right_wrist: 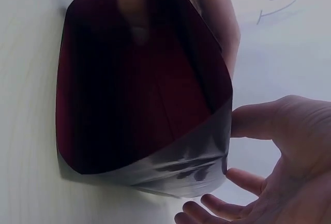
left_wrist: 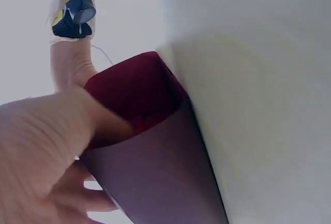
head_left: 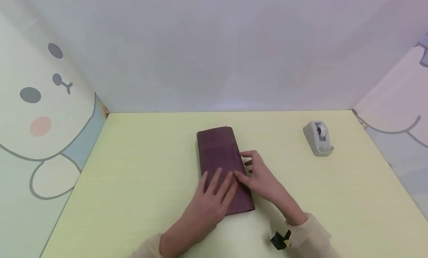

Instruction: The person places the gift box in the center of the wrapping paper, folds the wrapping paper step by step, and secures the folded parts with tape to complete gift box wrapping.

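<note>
A flattened maroon paper tube (head_left: 219,148) lies lengthwise on the table, its near end gaping with a redder inside in both wrist views. My left hand (head_left: 210,206) spreads its fingers over the top of that near end. In the left wrist view its thumb (left_wrist: 106,123) reaches into the opening, so the upper paper wall is pinched between thumb and fingers. My right hand (head_left: 262,178) is at the tube's right edge, thumb and index fingertip touching the paper. The other right fingers (right_wrist: 214,208) are spread beside the tube in the right wrist view.
A grey tape dispenser (head_left: 317,139) with a roll in it stands at the back right of the pale yellow table (head_left: 143,150). A pale wall (head_left: 230,53) rises behind, with cartoon-printed panels (head_left: 40,113) at the sides. A small black camera (head_left: 278,241) is strapped to the right wrist.
</note>
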### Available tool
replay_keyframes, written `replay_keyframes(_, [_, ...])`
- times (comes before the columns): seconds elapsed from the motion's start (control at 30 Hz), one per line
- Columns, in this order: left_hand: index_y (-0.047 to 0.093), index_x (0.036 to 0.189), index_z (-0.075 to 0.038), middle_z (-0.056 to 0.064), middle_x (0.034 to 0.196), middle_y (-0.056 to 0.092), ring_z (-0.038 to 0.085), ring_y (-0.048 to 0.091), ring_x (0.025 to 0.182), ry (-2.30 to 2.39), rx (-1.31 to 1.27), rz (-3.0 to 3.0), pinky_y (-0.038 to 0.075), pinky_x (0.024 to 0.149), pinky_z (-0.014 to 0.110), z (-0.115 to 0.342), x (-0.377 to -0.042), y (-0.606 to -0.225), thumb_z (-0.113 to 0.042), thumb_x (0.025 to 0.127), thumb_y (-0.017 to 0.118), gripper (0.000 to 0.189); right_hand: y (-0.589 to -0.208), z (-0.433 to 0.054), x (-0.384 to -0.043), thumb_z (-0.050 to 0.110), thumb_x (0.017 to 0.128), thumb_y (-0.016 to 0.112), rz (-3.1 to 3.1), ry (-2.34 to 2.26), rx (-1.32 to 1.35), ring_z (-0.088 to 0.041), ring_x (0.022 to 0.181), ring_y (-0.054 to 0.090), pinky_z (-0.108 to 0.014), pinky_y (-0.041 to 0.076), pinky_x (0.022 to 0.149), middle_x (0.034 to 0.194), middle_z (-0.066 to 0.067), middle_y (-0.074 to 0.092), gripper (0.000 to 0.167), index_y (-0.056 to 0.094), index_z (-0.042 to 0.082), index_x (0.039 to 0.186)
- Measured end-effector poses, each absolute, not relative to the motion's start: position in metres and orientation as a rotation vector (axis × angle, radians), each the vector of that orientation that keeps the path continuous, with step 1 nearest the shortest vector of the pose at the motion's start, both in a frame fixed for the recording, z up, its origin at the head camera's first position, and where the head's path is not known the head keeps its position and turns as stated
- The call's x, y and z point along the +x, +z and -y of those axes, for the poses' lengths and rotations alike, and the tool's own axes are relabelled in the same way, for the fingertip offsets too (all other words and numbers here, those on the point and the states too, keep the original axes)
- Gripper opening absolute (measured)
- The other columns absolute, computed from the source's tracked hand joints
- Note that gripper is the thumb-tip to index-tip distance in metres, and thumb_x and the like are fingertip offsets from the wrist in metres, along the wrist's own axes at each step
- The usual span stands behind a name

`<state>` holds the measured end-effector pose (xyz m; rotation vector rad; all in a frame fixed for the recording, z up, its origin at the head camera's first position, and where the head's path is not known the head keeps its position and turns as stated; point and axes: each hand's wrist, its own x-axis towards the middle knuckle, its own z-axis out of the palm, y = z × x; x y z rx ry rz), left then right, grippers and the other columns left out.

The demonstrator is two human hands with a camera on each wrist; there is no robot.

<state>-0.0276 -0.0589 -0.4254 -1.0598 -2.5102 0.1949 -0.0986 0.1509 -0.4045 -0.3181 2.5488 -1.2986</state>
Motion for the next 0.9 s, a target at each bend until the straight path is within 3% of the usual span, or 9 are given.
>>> replay_keyframes(0.1, [0.063,0.143,-0.014,0.009,0.15,0.061,0.038,0.058,0.139,0.158,-1.04,2.472,0.055,0.104,0.056,0.06,-0.029,-0.426,-0.019,0.092,0.073,0.052,-0.404,-0.151,-0.098,0.014,0.099,0.069,-2.558,-1.303,-0.318,-0.04,0.125,0.057,-0.057,0.052,0.1,0.146,-0.024,0.047,0.056,0.04,0.001,0.145])
replay_keyframes(0.3, [0.065,0.14,-0.014,0.008,0.148,0.064,0.036,0.061,0.136,0.141,-1.065,2.45,0.057,0.103,0.052,0.062,-0.032,-0.425,-0.017,0.091,0.073,0.05,-0.404,-0.15,-0.097,0.015,0.099,0.07,-2.56,-1.315,-0.319,-0.039,0.123,0.058,-0.055,0.053,0.097,0.145,-0.024,0.05,0.054,0.04,0.001,0.142])
replay_keyframes(0.4, [0.061,0.145,-0.012,0.011,0.152,0.059,0.038,0.059,0.139,0.171,-1.127,2.475,0.054,0.107,0.052,0.065,-0.032,-0.422,-0.023,0.091,0.077,0.058,-0.405,-0.149,-0.096,0.014,0.099,0.07,-2.568,-1.307,-0.313,-0.038,0.123,0.06,-0.054,0.054,0.097,0.145,-0.024,0.051,0.055,0.04,0.001,0.143])
replay_keyframes(0.5, [0.054,0.152,-0.012,0.012,0.158,0.053,0.039,0.051,0.146,0.166,-1.203,2.552,0.049,0.113,0.054,0.07,-0.032,-0.418,-0.037,0.089,0.079,0.072,-0.406,-0.149,-0.096,0.013,0.099,0.069,-2.565,-1.302,-0.29,-0.038,0.124,0.06,-0.053,0.053,0.098,0.146,-0.024,0.051,0.056,0.039,0.001,0.144])
replay_keyframes(0.63, [0.05,0.156,-0.019,0.014,0.163,0.046,0.043,0.041,0.152,0.061,-1.267,2.661,0.04,0.119,0.059,0.074,-0.032,-0.414,-0.058,0.096,0.066,0.073,-0.407,-0.149,-0.097,0.014,0.1,0.068,-2.557,-1.292,-0.269,-0.038,0.126,0.059,-0.054,0.052,0.1,0.149,-0.022,0.051,0.057,0.037,0.001,0.145])
replay_keyframes(0.77, [0.05,0.156,-0.023,0.016,0.164,0.044,0.045,0.039,0.153,0.044,-1.279,2.694,0.038,0.12,0.059,0.074,-0.031,-0.411,-0.059,0.102,0.055,0.065,-0.405,-0.15,-0.096,0.015,0.1,0.068,-2.553,-1.287,-0.278,-0.039,0.128,0.059,-0.055,0.051,0.101,0.152,-0.021,0.049,0.056,0.037,0.001,0.145])
replay_keyframes(0.9, [0.051,0.155,-0.024,0.014,0.162,0.047,0.045,0.042,0.151,0.156,-1.284,2.662,0.041,0.119,0.058,0.073,-0.031,-0.41,-0.05,0.102,0.061,0.061,-0.404,-0.151,-0.096,0.017,0.101,0.069,-2.545,-1.298,-0.297,-0.04,0.128,0.058,-0.055,0.051,0.101,0.152,-0.021,0.049,0.056,0.038,0.001,0.144])
